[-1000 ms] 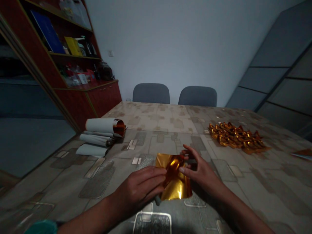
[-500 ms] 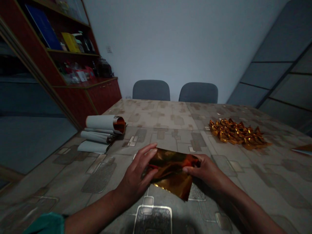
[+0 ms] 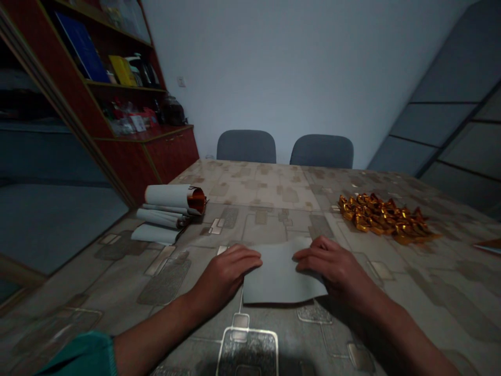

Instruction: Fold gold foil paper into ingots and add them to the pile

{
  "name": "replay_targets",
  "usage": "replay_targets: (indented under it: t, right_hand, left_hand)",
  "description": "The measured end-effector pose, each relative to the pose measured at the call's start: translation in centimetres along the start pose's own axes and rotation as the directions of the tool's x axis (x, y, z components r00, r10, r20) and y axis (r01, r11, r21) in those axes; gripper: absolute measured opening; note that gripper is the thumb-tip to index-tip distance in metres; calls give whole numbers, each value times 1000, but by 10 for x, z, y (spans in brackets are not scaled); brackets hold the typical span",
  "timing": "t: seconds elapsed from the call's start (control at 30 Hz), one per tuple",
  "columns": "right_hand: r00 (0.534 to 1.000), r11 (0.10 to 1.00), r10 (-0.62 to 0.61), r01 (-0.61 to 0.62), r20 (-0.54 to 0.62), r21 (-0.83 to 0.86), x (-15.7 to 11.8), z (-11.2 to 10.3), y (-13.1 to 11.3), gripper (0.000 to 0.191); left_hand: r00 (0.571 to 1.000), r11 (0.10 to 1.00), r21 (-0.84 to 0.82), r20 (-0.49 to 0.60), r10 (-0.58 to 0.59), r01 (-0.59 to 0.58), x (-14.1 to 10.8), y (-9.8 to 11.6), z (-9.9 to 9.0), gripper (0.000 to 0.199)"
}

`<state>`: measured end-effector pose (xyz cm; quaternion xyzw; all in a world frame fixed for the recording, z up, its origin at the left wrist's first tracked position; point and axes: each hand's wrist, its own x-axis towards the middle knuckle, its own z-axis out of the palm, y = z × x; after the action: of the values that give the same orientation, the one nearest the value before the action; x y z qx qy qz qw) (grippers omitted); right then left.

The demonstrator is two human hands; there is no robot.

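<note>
Red wooden cabinet w/ shelves (image 3: pixel 168 156) is seen upper left, and two grey chairs (image 3: pixel 246 147) are parked past the far edge of the surface (image 3: pixel 270 193). Rolled + flat grey-backed foil sheets (image 3: pixel 168 209) are stacked left of centre, and a heap of gold foil pieces (image 3: pixel 385 219) is piled right of centre. Main change, fwiw: the foil sheet (image 3: pixel 282 274) has been turned over and is now laid lower centre, grey side up, gold face hidden. Its left and right edges are pressed by the left hand (image 3: pixel 225 277) and right hand (image 3: pixel 336 269). Grip is released on both, palms down, nothing clenched, sheet just held flat.
</note>
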<state>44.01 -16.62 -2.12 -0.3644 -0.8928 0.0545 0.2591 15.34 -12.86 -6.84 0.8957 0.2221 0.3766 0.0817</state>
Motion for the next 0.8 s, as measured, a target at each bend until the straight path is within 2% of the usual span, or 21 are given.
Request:
replay_targets:
  t: [0.1, 0.17, 0.23, 0.33, 0.4, 0.47, 0.63, 0.8]
  right_hand:
    - [970, 996, 91, -91, 225, -11, 0, -1, -1, 41]
    - [948, 989, 143, -146, 283, -10, -1, -2, -1, 47]
    - [934, 984, 171, -180, 313, 0, -3, -3, -1, 48]
    - [920, 975, 196, -221, 340, 36, -8, -2, 6, 39]
    - [916, 963, 210, -255, 341, 91, -13, 0, 11, 24]
    - [910, 942, 215, -290, 355, 172, -17, 0, 16, 8]
    - [885, 857, 213, -373, 414, 356, -18, -7, 12, 17]
    - [868, 827, 305, -446, 392, 343, -14, -2, 9, 27]
  left_hand:
    - [984, 998, 67, 175, -23, 11, -3, 8, 0, 34]
    - [964, 992, 117, 257, -71, 41, -4, 16, -1, 34]
    - [952, 987, 151, 292, -97, 54, -7, 21, 0, 34]
    - [954, 983, 172, 275, -115, 69, -9, 23, 2, 22]
    - [962, 985, 142, 241, -131, 99, -10, 23, 2, 13]
    - [966, 989, 82, 216, -141, 126, -9, 24, 1, 16]
    - [953, 979, -29, 236, -191, 203, -6, 32, -3, 15]
    - [931, 959, -18, 243, -270, 283, -9, 33, 1, 13]
